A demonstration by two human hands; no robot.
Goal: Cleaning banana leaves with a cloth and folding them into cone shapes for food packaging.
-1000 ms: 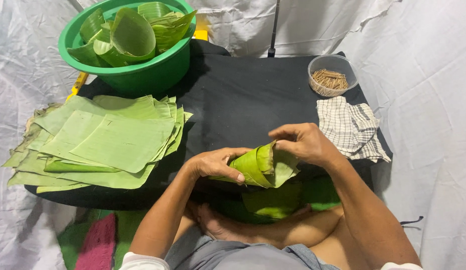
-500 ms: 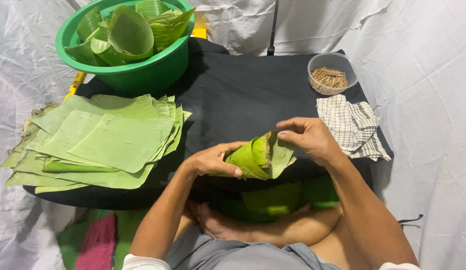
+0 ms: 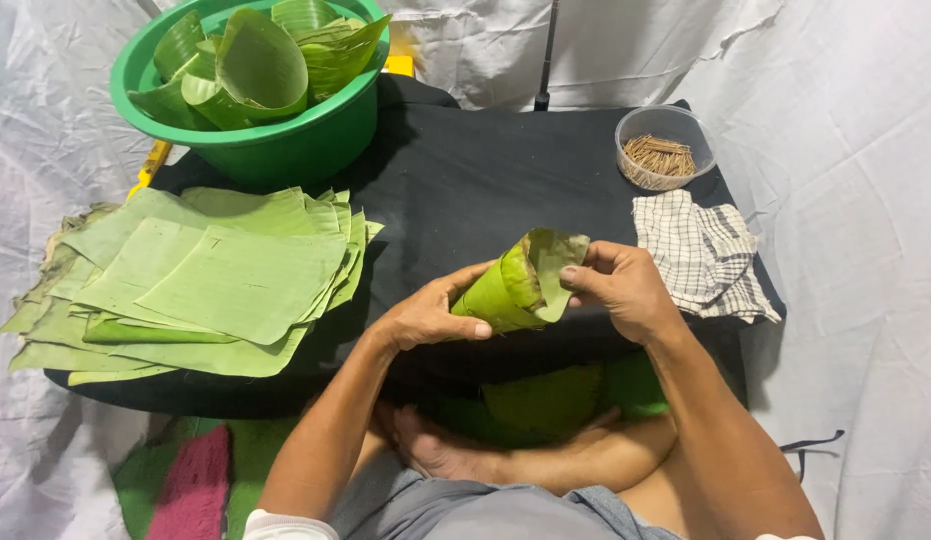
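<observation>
Leaf cone [image 3: 516,285] gripped by left hand [image 3: 426,318] underneath; right hand [image 3: 626,290] pinched flap, kept roll tight above tabletop [image 3: 466,180].

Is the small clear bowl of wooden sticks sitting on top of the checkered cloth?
No, the clear bowl of sticks stands on the black table cover, just behind the checkered cloth.

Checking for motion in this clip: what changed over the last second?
Both hands kept hold of the rolled leaf cone. The left hand slid up around its narrow end; the right hand shifted to pinch the top flap. The cone turned slightly. The leaf stack, green basin, stick bowl and checked cloth stayed put.
</observation>
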